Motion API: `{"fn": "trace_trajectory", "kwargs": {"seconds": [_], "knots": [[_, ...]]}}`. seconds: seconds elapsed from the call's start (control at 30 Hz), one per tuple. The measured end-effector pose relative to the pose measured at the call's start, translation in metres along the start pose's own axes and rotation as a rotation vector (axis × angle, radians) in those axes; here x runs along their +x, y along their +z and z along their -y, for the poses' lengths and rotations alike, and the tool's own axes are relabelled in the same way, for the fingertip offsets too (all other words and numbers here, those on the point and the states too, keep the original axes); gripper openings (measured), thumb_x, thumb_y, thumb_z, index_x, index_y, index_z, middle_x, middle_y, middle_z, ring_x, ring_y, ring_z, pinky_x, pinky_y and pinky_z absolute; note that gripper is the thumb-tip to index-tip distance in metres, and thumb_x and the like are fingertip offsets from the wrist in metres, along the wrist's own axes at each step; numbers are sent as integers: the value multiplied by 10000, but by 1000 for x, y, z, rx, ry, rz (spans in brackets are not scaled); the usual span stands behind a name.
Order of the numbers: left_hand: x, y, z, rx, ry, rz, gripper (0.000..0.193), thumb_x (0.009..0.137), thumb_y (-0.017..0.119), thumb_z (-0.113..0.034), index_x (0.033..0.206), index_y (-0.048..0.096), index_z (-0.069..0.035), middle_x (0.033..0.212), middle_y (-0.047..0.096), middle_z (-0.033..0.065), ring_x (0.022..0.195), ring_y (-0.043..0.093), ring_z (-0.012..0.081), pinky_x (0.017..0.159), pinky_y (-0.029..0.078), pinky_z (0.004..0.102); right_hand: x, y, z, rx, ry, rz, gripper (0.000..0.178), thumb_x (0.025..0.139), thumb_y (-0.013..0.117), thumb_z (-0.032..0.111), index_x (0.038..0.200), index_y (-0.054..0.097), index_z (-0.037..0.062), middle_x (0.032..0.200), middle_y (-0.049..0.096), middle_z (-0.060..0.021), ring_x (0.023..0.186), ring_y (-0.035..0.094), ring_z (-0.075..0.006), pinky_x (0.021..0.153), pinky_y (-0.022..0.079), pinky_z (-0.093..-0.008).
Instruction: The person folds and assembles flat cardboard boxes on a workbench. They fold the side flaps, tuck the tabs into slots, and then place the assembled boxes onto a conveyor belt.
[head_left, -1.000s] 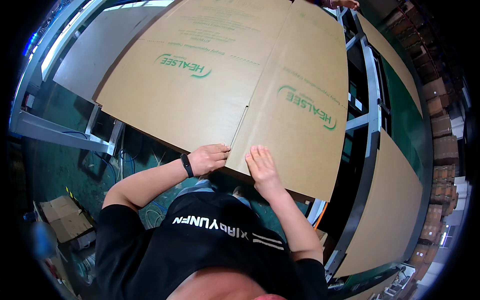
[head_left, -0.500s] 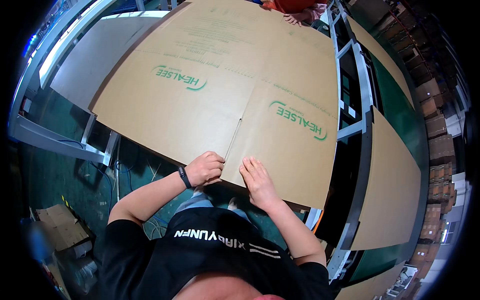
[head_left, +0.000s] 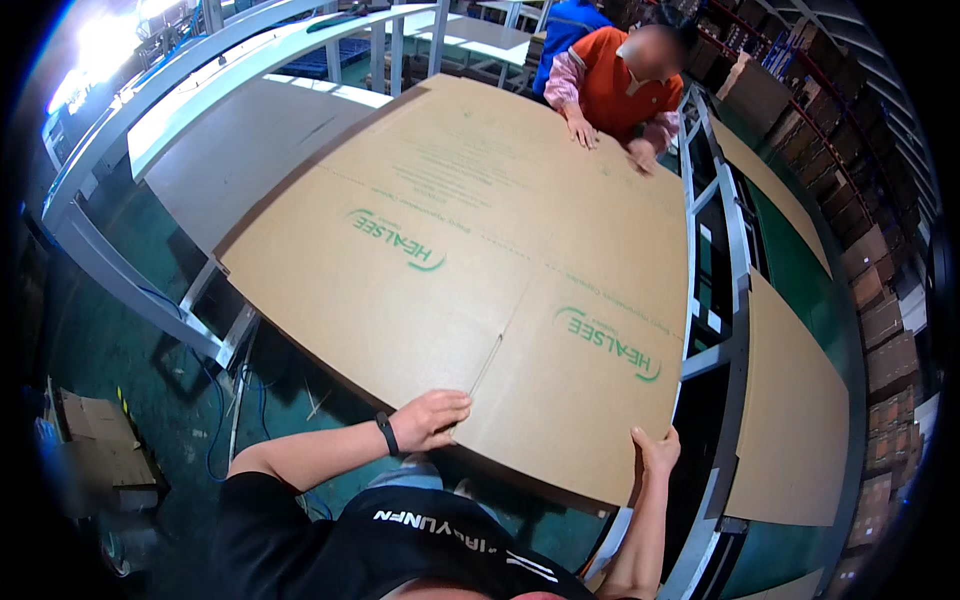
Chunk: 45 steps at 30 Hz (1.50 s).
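A large brown cardboard sheet (head_left: 400, 320) with green print lies flat in front of me, with a narrow slot (head_left: 488, 365) running in from its near edge. My left hand (head_left: 432, 420), a black band on its wrist, is closed with curled fingers on the near edge beside that slot; its fingertips are partly hidden. At the near right corner, my right hand (head_left: 655, 452) grips the sheet's right edge between thumb and fingers. Across the sheet, a co-worker in an orange top (head_left: 625, 85) has both hands on or just over the far edge.
A grey metal frame (head_left: 735, 350) runs along the right, with another cardboard sheet (head_left: 790, 410) beyond it. To the left stand a curved light rail (head_left: 270, 60) and a pale board (head_left: 250, 150). An open carton (head_left: 100, 440) and blue hoses lie on the green floor.
My right hand has moved from flat on the sheet near the slot to its right edge. My left hand stays by the slot. The view has tilted up, showing more of the co-worker.
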<state>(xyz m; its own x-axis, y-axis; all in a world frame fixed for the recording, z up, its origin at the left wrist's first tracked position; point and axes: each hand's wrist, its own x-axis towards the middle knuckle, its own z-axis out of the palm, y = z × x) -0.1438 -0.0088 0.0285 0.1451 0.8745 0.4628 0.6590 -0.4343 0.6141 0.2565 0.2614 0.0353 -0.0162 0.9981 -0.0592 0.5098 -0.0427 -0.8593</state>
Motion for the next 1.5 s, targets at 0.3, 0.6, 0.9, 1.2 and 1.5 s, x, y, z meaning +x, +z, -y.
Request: {"fn": "trace_trajectory", "kwargs": {"seconds": [0.3,0.6,0.9,1.2,1.5], "knots": [[-36,-74,32,99,-36,143,551,683,769,-159,1180,593,0,1238,586,180,1174,543,373,986,457,454,-56,65,-12,-110,-40,-226,778,541,887,163,1185,534,-93,1077,648,-212,970,640,-292,850,520,-374],[-43,-76,40,161,-28,166,551,637,781,-91,1147,604,17,1216,590,186,1169,538,388,987,455,456,-71,81,13,-87,-32,-200,837,530,892,247,1214,529,-70,1092,650,-210,1027,634,-328,887,514,-400],[-61,-98,47,261,-123,246,604,660,756,-111,1222,567,7,1277,555,189,1223,492,395,1033,411,470,-67,124,39,-232,-39,-157,799,607,844,319,1232,510,-48,1131,630,-233,1054,612,-372,918,491,-420],[-72,-74,59,553,-182,247,461,657,736,-46,1109,644,-45,1207,613,151,1184,538,343,1021,442,408,-76,92,38,55,-128,-33,718,718,769,245,1334,478,18,1335,511,-202,1239,499,-324,1044,401,-388],[75,75,-85,500,-343,-117,440,661,665,24,1097,629,-22,1231,573,180,1179,529,343,1010,432,391,-106,-226,-144,17,-56,-850,526,745,701,49,1248,548,20,1328,504,-166,1227,482,-341,1035,396,-408]]}}
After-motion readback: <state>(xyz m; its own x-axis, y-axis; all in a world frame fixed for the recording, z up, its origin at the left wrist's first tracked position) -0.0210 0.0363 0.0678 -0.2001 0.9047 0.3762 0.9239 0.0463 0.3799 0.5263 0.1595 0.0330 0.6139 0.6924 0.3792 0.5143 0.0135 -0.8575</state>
